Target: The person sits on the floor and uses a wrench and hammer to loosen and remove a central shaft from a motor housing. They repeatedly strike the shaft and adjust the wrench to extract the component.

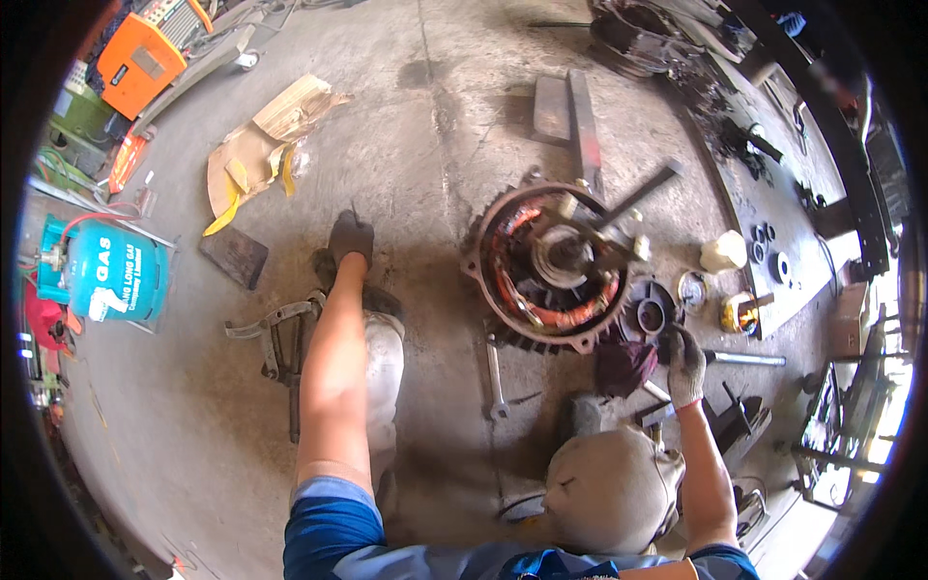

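My left hand (352,239), in a dark glove, is closed above the floor near my left shoe. A thin dark tip sticks up from it; I cannot make out what it is. My right hand (685,365), in a grey glove with dark fingertips, has its fingers curled beside a dark red rag (624,367). A shiny metal bar (749,359) runs out to the right from that hand; whether it is gripped is unclear. Ahead stands an open motor housing (483,253) with reddish windings and a puller (611,253) across its centre. A round metal cover (650,311) lies beside it.
A jaw puller (278,333) lies left of my leg, a wrench (497,382) between my legs. Torn cardboard (232,169) and a dark block (233,256) lie ahead left, near a teal gas cylinder (135,269). Cups (722,252) and bearing rings (781,268) sit right.
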`<state>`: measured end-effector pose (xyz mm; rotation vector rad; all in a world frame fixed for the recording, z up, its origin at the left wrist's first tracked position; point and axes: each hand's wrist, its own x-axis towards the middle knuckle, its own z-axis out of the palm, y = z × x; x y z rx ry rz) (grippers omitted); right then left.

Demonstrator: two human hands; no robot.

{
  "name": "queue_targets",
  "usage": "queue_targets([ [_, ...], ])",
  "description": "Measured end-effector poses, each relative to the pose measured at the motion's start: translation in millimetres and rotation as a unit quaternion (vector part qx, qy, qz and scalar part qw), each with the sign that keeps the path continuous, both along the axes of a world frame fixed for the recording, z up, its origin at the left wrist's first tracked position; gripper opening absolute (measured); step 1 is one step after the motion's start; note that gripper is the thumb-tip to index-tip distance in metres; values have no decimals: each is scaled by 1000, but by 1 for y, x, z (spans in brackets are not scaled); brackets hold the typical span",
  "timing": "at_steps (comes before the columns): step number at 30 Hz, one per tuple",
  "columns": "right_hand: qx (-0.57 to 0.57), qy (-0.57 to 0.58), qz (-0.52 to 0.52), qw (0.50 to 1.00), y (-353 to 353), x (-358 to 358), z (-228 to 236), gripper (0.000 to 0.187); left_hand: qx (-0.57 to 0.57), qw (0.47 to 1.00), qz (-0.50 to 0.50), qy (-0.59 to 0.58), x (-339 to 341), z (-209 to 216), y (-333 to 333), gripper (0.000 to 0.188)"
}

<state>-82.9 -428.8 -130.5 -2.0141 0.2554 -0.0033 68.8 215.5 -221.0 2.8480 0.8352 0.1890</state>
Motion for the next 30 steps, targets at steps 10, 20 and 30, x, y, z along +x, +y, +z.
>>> queue_targets([
  [10,-16,-245,190,951,116,3,227,32,-567,724,-241,-309,-104,328,-139,27],
  [20,182,-184,326,909,163,24,303,37,-590,685,-326,-276,-147,400,-294,17],
  [30,226,-126,234,937,116,43,259,30,-83,942,-100,-309,-133,259,-320,113],
])
